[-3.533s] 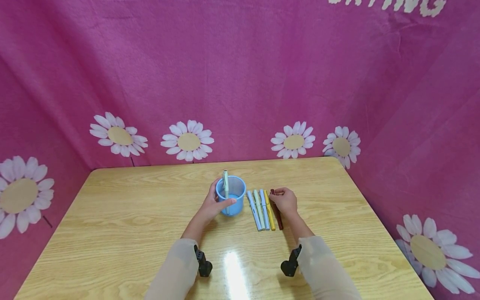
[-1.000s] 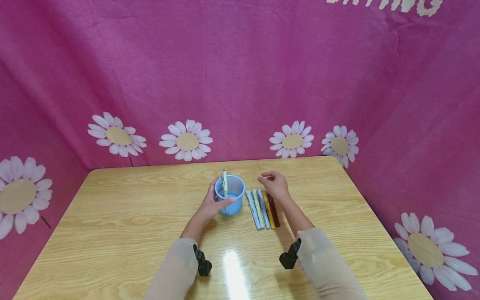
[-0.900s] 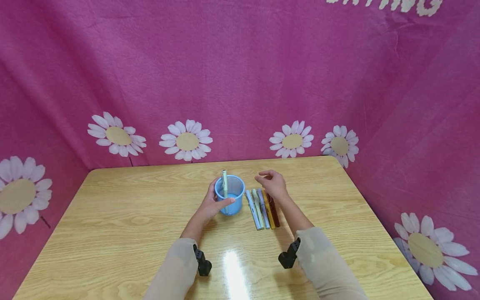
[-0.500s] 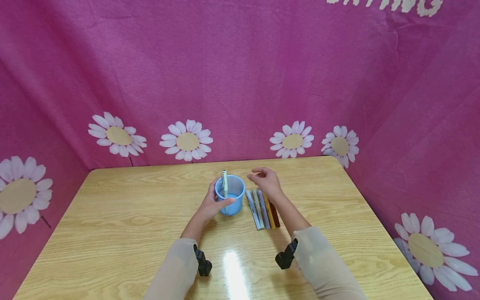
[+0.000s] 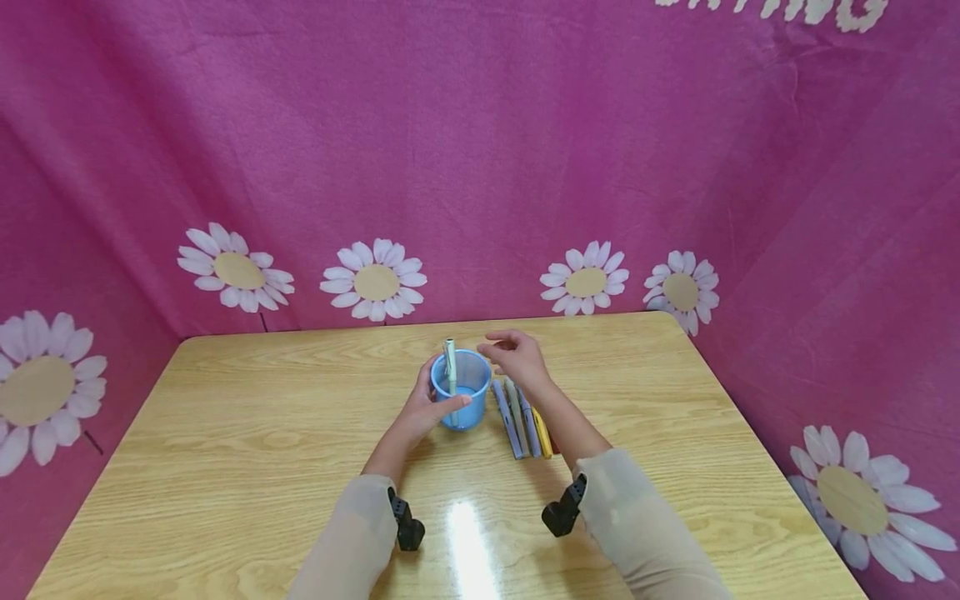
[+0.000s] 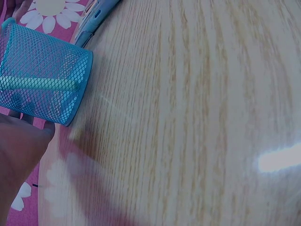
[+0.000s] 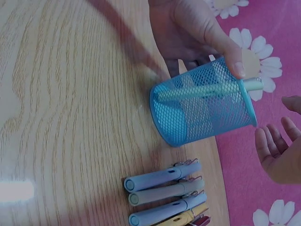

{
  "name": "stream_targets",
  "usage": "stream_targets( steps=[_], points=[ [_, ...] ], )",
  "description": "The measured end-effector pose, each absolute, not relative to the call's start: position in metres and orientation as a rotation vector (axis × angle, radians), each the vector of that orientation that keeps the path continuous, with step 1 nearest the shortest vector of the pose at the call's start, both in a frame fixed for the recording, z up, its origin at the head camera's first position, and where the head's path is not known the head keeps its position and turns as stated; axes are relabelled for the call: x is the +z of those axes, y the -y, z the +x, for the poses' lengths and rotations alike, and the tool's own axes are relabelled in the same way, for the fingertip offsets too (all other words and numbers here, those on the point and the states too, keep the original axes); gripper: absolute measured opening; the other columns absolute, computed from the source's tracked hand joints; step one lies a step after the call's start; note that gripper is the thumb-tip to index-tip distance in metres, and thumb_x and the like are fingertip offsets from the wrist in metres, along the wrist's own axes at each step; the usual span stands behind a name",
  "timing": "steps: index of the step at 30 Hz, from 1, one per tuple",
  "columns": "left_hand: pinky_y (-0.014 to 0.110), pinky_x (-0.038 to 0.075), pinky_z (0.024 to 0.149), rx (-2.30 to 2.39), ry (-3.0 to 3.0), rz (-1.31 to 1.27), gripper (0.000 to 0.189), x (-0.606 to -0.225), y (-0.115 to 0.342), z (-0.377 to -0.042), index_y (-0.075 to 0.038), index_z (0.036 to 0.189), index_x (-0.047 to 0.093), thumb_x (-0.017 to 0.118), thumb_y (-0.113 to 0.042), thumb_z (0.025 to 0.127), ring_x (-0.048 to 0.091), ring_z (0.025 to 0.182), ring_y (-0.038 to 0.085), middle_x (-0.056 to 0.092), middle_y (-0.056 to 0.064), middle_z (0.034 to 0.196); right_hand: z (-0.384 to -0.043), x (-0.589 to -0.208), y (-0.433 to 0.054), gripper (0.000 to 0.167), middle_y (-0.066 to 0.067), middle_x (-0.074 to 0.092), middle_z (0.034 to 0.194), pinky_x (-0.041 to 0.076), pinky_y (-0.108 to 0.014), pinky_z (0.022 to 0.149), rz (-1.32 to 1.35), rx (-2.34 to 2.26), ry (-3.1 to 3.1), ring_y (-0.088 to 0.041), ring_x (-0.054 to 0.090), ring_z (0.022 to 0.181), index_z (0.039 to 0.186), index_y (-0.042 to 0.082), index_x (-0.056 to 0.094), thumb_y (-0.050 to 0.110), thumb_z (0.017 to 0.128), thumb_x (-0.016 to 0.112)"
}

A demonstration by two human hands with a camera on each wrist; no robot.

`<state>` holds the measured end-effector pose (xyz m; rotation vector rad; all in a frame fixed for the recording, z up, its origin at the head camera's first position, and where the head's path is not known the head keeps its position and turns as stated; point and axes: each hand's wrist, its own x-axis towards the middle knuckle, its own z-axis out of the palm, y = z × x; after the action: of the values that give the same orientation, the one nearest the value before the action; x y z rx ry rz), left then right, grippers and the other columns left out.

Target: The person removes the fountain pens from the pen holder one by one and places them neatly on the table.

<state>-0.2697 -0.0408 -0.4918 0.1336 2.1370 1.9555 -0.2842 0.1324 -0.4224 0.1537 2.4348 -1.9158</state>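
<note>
My left hand (image 5: 427, 408) grips a blue mesh pen cup (image 5: 472, 412), with its thumb over the near side of the rim. One pale green pen (image 5: 451, 367) stands inside, leaning to the left and poking above the rim. Just off the cup's right rim hovers my right hand (image 5: 519, 360), its fingers loosely bent; the right wrist view shows nothing between them. Below it several capped pens lie side by side: a blue pen (image 7: 160, 178), a pale green pen (image 7: 164, 192), another blue pen (image 7: 167, 210), a yellow pen (image 5: 542, 433) and a dark red pen (image 7: 202, 221), mostly hidden by my forearm.
Everything rests on a wood-grain table (image 5: 262, 467) with a bright light reflection near its front. A magenta cloth (image 5: 480, 167) with white flowers hangs behind and at both sides. Each wrist carries a small black camera (image 5: 408, 529).
My right hand has left the dark red pen, which now lies closer against the yellow one, and has moved left to the cup's rim. The left hand and cup have stayed put.
</note>
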Motion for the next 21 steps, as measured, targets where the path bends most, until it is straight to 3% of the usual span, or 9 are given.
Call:
stream_targets(
  steps=[10, 21],
  points=[
    [0.055, 0.017, 0.115, 1.953, -2.13, 0.139, 0.087, -0.493, 0.041, -0.27, -0.02, 0.149, 0.014, 0.069, -0.014, 0.083, 0.017, 0.143, 0.032, 0.023, 0.007, 0.153, -0.283, -0.417, -0.119, 0.038, -0.007, 0.061, 0.092, 0.053, -0.028, 0.07, 0.076, -1.932, -2.441, -0.011, 0.055, 0.077, 0.117, 0.004, 0.061, 0.018, 0.082, 0.07],
    [0.054, 0.019, 0.115, 1.962, -2.112, 0.169, 0.086, -0.493, 0.042, -0.271, -0.021, 0.149, 0.013, 0.069, -0.013, 0.083, 0.019, 0.142, 0.032, 0.022, 0.008, 0.153, -0.28, -0.415, -0.101, 0.039, -0.007, 0.06, 0.09, 0.056, -0.036, 0.076, 0.057, -1.917, -2.421, -0.012, 0.055, 0.074, 0.117, 0.001, 0.059, 0.012, 0.082, 0.07]
  ],
)
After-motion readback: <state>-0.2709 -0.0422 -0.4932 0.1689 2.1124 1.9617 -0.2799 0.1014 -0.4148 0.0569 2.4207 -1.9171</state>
